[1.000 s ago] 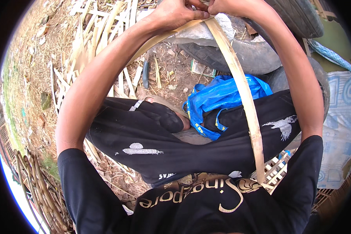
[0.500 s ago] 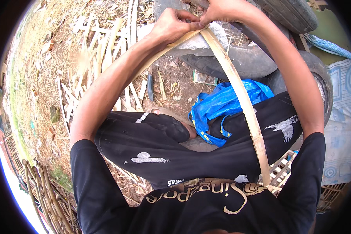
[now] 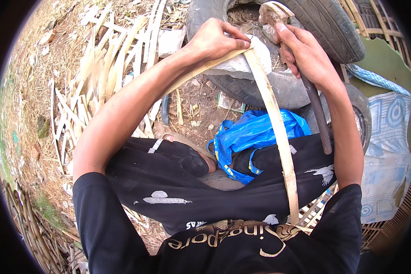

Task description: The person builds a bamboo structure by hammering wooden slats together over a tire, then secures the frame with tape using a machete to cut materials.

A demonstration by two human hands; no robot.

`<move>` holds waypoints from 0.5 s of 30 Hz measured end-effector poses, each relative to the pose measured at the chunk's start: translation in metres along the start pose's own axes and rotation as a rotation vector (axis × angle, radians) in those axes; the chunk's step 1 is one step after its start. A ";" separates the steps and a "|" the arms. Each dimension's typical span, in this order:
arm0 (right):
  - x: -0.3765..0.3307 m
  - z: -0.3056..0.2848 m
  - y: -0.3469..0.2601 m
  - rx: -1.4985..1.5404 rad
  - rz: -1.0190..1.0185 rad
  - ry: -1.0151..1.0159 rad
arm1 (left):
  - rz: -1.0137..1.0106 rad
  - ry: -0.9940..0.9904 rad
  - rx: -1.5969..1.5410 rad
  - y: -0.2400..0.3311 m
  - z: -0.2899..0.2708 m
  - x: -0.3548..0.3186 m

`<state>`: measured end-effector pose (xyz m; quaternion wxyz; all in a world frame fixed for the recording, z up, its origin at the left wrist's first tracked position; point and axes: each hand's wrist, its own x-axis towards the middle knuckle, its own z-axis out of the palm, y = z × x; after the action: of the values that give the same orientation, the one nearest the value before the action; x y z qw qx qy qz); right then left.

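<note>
A long, flat bamboo strip [image 3: 278, 137] bends in a curve from the person's lap up to the top of an old tyre [image 3: 269, 86]. Its top end lies on a pale lump, maybe a stone or a bag, sitting on that tyre; the view there is too bent to be sure. The left hand [image 3: 214, 41] is closed around the strip near its top end, with the fingers curled over it and pressing it down. The right hand [image 3: 306, 55] is closed tight around the dark handle of a hammer-like tool [image 3: 317, 114], whose rough stone-like head [image 3: 271, 13] is up just above the strip's end.

To do this step well, I think the left hand should hold the strip flat and steady, with the fingers kept back from the spot under the tool head. Short, straight hits would likely work better than big swings.

Lower down, a blue plastic bag [image 3: 255, 137] lies near the legs in black trousers [image 3: 178, 187]. Many split bamboo pieces [image 3: 100, 77] lie on the dirt to the left. A patterned cloth [image 3: 388, 150] lies to the right.
</note>
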<state>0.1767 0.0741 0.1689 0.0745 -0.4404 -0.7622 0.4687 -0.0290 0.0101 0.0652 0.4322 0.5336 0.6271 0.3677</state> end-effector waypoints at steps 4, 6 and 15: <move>-0.027 0.013 0.001 0.226 -0.026 0.017 | 0.020 0.012 0.021 0.003 0.001 0.002; -0.030 0.027 0.003 0.156 -0.023 0.090 | 0.037 0.011 0.011 0.001 0.003 0.002; -0.032 0.038 0.014 0.106 0.043 0.148 | 0.076 0.017 0.021 0.003 0.001 0.001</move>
<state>0.1844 0.0286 0.1462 0.1435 -0.4857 -0.7191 0.4759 -0.0275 0.0113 0.0671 0.4072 0.5584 0.6138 0.3817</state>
